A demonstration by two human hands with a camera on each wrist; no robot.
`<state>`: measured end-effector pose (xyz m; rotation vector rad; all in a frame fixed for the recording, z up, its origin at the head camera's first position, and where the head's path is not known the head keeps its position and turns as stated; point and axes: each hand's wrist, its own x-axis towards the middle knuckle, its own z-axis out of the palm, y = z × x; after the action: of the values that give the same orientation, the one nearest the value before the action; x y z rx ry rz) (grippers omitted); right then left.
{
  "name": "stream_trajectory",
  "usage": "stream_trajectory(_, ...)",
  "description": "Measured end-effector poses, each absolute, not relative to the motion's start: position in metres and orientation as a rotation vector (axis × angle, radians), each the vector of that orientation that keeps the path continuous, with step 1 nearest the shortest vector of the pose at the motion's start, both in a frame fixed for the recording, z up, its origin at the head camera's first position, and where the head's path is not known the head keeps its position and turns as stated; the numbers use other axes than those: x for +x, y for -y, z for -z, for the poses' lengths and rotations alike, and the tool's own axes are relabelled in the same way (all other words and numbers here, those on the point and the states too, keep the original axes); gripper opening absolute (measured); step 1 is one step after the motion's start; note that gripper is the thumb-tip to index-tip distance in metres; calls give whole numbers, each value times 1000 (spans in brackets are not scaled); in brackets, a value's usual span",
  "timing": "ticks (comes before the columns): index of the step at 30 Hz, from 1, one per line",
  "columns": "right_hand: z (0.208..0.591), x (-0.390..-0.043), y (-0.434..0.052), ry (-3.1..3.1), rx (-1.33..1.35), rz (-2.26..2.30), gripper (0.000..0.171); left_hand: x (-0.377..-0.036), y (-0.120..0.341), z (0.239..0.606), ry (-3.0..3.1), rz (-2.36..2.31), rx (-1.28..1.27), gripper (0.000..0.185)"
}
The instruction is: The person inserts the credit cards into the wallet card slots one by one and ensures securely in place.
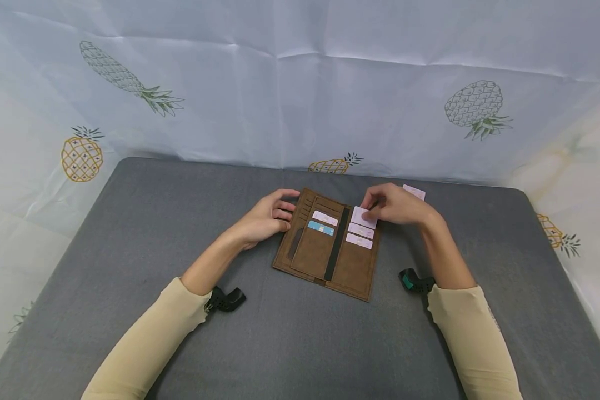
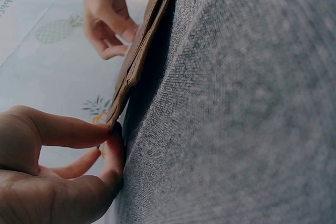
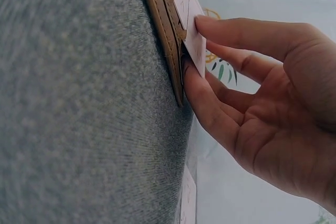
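A brown wallet (image 1: 307, 255) lies spread out on the grey surface, a dark strip running down its middle. My left hand (image 1: 265, 219) pinches its left edge between thumb and finger, seen closely in the left wrist view. At the top of the right panel, my right hand (image 1: 397, 205) holds a pale pink card (image 3: 195, 45) between thumb and fingers, its lower part against the pockets. Below it, two pale cards (image 1: 359, 241) sit in slots. The left panel holds a pale card (image 1: 325, 218) above a blue card (image 1: 321, 228).
Another pale card (image 1: 414, 192) lies behind my right hand, near the back edge of the grey-covered table (image 1: 300, 344). A white curtain (image 1: 280, 100) with pineapple prints hangs behind. Black wrist devices (image 1: 225, 300) stick out beside both beige sleeves.
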<state>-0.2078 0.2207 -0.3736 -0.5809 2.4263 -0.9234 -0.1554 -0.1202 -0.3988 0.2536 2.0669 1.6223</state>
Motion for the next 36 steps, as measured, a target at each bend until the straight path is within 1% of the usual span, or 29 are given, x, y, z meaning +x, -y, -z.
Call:
stream_trajectory(6,373,-208,-224,-2338,-580,944,8,-155,120,398,-2069,-1619,256,79)
stream_trajectory(13,374,-208,-226,-2312,-696,980,12,-154,119,396,-2076,-1611,260,79)
stream_trajectory(23,373,-208,-225,-2332,-710,954,11,-154,120,397,-2080,-1611,262,79)
stream_trajectory(26,373,-208,-226,-2326,-680,967,15,-154,120,397,-2079,-1610,264,79)
stream_trajectory(29,372,-209,-230,-2312,-615,1012,22,-154,120,397,-2078,-1609,265,79)
stream_trajectory(36,362,-212,-254,-2383,-492,1041,33,-154,120,396,-2079,-1607,264,78)
